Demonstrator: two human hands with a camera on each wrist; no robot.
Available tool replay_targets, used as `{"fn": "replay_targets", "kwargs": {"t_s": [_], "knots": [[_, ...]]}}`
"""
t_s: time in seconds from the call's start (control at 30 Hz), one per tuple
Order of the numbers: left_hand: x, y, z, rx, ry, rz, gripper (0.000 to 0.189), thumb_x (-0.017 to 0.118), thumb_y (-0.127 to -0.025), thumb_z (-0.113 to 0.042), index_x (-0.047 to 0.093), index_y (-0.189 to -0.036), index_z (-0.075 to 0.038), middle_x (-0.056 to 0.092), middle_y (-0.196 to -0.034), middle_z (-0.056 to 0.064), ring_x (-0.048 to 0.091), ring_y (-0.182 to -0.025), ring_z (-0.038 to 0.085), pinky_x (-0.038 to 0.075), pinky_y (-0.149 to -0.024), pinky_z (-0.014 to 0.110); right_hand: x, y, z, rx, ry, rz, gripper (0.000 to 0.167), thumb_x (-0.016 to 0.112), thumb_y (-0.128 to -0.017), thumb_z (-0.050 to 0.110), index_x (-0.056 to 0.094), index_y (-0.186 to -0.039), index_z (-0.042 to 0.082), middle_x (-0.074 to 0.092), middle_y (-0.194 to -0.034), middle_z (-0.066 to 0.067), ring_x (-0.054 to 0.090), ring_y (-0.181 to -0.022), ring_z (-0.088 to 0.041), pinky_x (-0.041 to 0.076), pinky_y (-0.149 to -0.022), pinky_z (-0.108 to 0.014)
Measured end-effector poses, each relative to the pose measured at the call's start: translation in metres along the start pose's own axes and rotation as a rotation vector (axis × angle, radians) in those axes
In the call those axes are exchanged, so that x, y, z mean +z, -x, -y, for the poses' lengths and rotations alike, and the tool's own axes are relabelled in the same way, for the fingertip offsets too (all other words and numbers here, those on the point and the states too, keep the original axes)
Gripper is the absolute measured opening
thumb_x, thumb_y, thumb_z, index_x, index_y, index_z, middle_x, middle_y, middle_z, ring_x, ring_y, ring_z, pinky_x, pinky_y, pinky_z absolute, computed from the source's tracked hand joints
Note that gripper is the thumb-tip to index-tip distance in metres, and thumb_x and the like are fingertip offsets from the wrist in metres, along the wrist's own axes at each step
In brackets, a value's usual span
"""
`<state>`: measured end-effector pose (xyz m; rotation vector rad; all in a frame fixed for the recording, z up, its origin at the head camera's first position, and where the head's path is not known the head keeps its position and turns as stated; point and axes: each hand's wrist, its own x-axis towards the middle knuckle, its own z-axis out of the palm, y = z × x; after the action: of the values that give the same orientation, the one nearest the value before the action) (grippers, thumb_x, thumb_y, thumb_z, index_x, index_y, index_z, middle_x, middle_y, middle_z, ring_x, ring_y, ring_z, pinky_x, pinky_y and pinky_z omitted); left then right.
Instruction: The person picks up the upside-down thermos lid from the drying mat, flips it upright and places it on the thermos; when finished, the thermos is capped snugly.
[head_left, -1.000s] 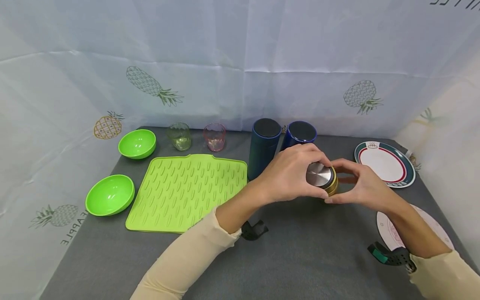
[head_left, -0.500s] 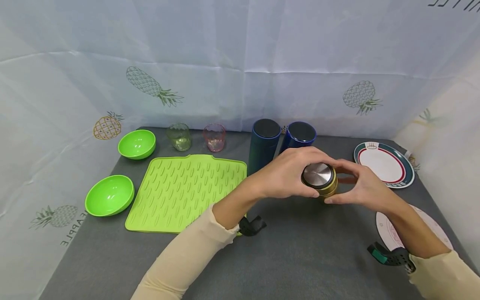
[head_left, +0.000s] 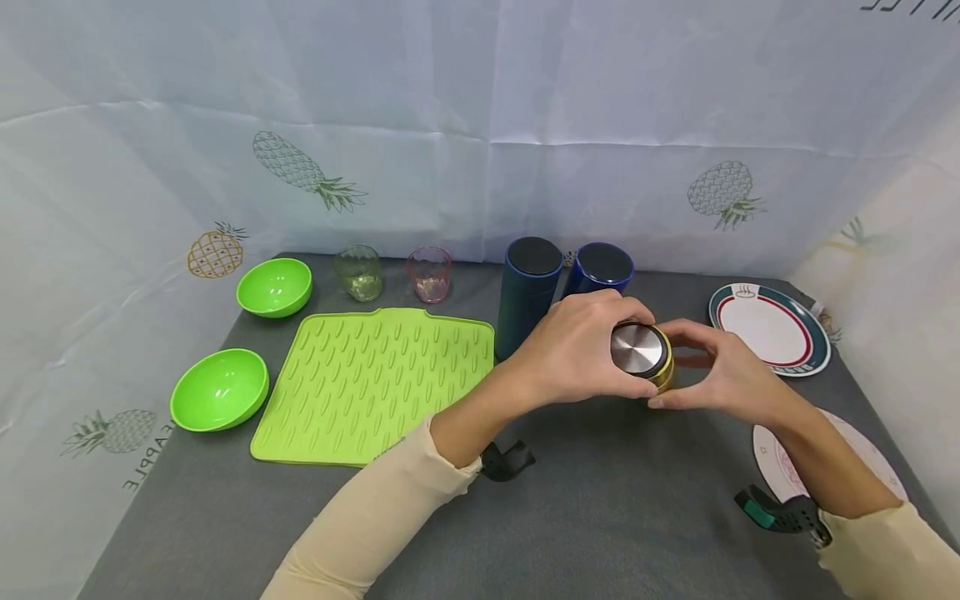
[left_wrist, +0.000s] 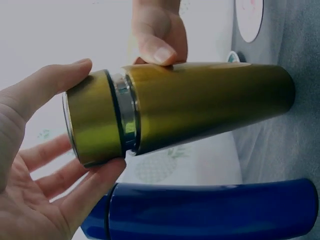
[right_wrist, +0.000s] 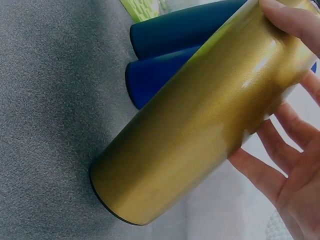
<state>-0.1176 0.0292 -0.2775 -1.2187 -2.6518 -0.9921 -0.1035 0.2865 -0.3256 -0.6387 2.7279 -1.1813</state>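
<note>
A gold vacuum flask point(right_wrist: 185, 125) stands upright on the grey table, its base touching the cloth in the right wrist view. My left hand point(head_left: 581, 348) grips its lid point(left_wrist: 97, 117), thumb and fingers spread round the rim. The lid has a brushed-metal top. Between lid and body, a shiny metal neck point(left_wrist: 127, 112) shows in the left wrist view. My right hand point(head_left: 723, 372) holds the upper part of the body from the right side. In the head view, most of the flask's body is hidden beneath the lid and hands.
A dark teal flask point(head_left: 528, 296) and a blue flask point(head_left: 602, 265) stand just behind my left hand. Two plates, one green-rimmed point(head_left: 765, 329) and one pinkish point(head_left: 862, 446), lie at right. Leftward are a lime mat point(head_left: 375, 387), two glasses point(head_left: 430, 279) and two green bowls point(head_left: 220, 390).
My left hand turned with its fingers on the lid, wrist shifting slightly left and then back right. The right hand has stayed put on the flask's body.
</note>
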Motion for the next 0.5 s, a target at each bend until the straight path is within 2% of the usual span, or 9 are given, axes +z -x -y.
{"fn": "replay_targets", "kwargs": {"t_s": [0.13,0.23,0.5], "knots": [[-0.0010,0.0011,-0.0006,-0.015,0.023,-0.051,0.057,0.090,-0.072,-0.047,0.068,-0.117,-0.019,0.066,-0.107,-0.009,0.059,-0.096,0.004,0.046,-0.080,0.011,-0.0001,-0.0006,-0.0011,-0.014,-0.001,-0.011,0.067,0.092,-0.070,0.010,0.063,-0.130,0.020,0.067,-0.119,0.014,0.062,-0.110,0.004,0.050,-0.093,-0.009],[-0.0035,0.0009,-0.0011,-0.008,0.031,-0.066,0.059,0.092,-0.070,-0.046,0.067,-0.117,-0.019,0.065,-0.109,-0.008,0.059,-0.096,0.004,0.046,-0.080,0.011,-0.0005,-0.0001,-0.0014,-0.021,-0.008,-0.022,0.068,0.092,-0.069,0.008,0.063,-0.130,0.018,0.067,-0.119,0.015,0.062,-0.110,0.005,0.051,-0.092,-0.009],[-0.0009,0.0000,-0.0016,-0.030,0.017,-0.013,0.062,0.092,-0.070,-0.046,0.065,-0.119,-0.019,0.063,-0.110,-0.009,0.056,-0.098,0.002,0.044,-0.080,0.009,-0.0001,-0.0008,-0.0016,-0.002,-0.014,-0.014,0.065,0.091,-0.071,0.009,0.063,-0.129,0.019,0.067,-0.118,0.014,0.063,-0.109,0.003,0.050,-0.092,-0.009]]}}
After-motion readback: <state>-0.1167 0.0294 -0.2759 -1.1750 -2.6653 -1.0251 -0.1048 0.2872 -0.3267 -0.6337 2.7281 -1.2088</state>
